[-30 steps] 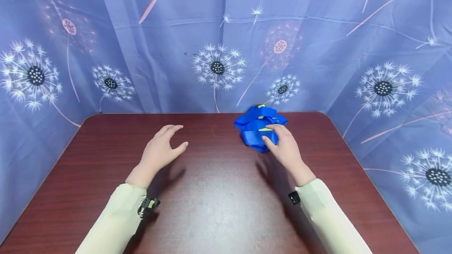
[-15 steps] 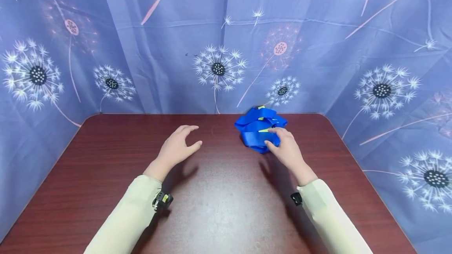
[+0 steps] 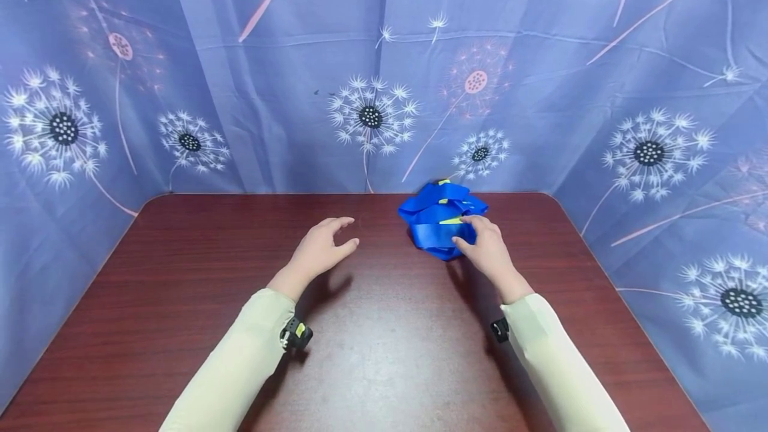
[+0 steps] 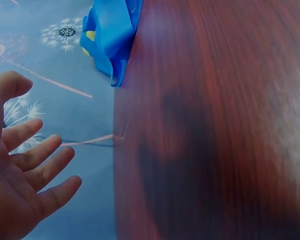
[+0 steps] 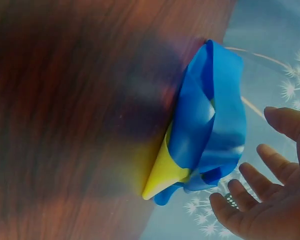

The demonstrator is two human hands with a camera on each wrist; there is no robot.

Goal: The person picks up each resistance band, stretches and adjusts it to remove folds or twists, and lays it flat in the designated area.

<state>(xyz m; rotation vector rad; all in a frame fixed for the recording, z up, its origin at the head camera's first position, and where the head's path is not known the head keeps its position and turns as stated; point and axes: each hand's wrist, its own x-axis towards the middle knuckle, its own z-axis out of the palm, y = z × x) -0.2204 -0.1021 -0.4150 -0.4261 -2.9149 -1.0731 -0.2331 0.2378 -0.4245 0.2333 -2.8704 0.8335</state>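
Observation:
A loose heap of wide, shiny blue ribbon (image 3: 433,235) with yellow parts lies near the table's far edge, right of centre. In the right wrist view the ribbon (image 5: 192,125) stands up in folds, and a yellow tip (image 5: 165,175) pokes out at its lower end. My right hand (image 3: 493,253) hovers at the near right side of the heap, fingers slightly bent; whether it touches the ribbon I cannot tell. My left hand (image 3: 317,252) floats over the table left of the heap, holding nothing. Its fingers (image 4: 42,170) are spread and relaxed in the left wrist view.
The dark red wooden table (image 3: 180,259) ends against a blue curtain (image 3: 288,85) printed with dandelions, which also runs along both sides. Each wrist wears a small black device, such as the one on the left sleeve (image 3: 297,335).
My left hand has moved to the right, toward the ribbon heap. My right hand has shifted only slightly. The ribbon lies as before.

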